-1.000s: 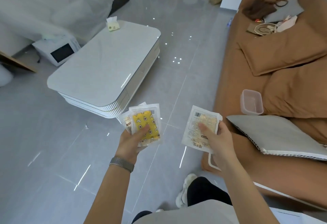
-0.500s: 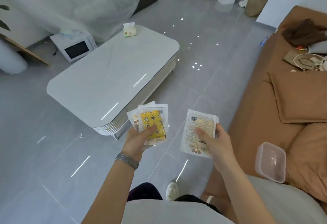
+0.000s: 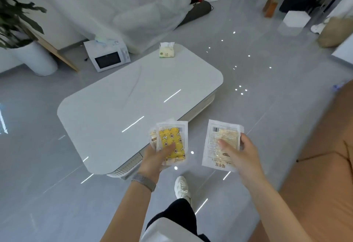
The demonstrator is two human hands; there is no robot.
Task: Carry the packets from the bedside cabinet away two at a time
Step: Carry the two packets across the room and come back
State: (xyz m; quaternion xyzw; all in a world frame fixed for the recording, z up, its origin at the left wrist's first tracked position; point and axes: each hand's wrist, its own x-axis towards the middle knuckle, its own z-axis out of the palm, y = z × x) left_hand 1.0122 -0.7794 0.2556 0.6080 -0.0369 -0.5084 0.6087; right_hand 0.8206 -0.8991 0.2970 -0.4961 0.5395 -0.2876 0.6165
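Observation:
My left hand [image 3: 155,158] grips a clear packet with a yellow patterned insert [image 3: 172,142], thumb on its front, and a second pale packet [image 3: 152,136] peeks out behind it. My right hand [image 3: 239,155] holds a white printed packet [image 3: 219,142] with a barcode at its top, thumb across its face. Both hands are at waist height over the grey floor, just in front of the near corner of a white low table [image 3: 118,108]. No bedside cabinet is in view.
A tissue pack [image 3: 166,50] sits at the table's far end. A white microwave [image 3: 108,55] and a potted plant [image 3: 34,58] stand on the floor at the left. A brown sofa [image 3: 315,175] fills the right side. My white shoe [image 3: 182,186] is below the hands.
The view has swung left and forward: the sofa with its cushions and container slid out to the right, the table came nearer. Both hands keep the same hold on their packets.

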